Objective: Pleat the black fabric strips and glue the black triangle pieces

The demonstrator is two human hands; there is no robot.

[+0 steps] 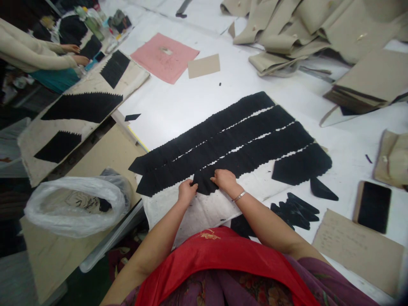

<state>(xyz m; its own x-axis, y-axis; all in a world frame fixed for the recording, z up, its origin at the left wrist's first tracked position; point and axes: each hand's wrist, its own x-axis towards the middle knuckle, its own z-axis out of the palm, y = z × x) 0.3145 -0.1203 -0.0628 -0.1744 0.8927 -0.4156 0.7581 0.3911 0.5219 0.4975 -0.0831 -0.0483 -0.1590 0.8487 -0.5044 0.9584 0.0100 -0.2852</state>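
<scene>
Long black zigzag-edged strips point(216, 131) lie side by side in slanting rows on a white cloth point(178, 210). At the near edge, my left hand point(187, 190) pinches the left corner of a black piece point(205, 182). The right part of that same piece is between the closed fingers of my right hand point(225, 180), which has a bracelet at its wrist. A wider black piece point(301, 165) ends the rows at the right. Small pointed black pieces point(295, 211) are heaped beside my right forearm, and one triangle point(323, 190) lies apart.
A plastic bag point(76, 206) stands at left. Pink cloth point(165, 57) and a beige card point(204, 66) lie beyond the strips. Beige fabric point(287, 34) is piled at back right; a phone point(372, 207) and cardboard point(358, 250) lie nearer. A person's hands point(76, 54) work at upper left.
</scene>
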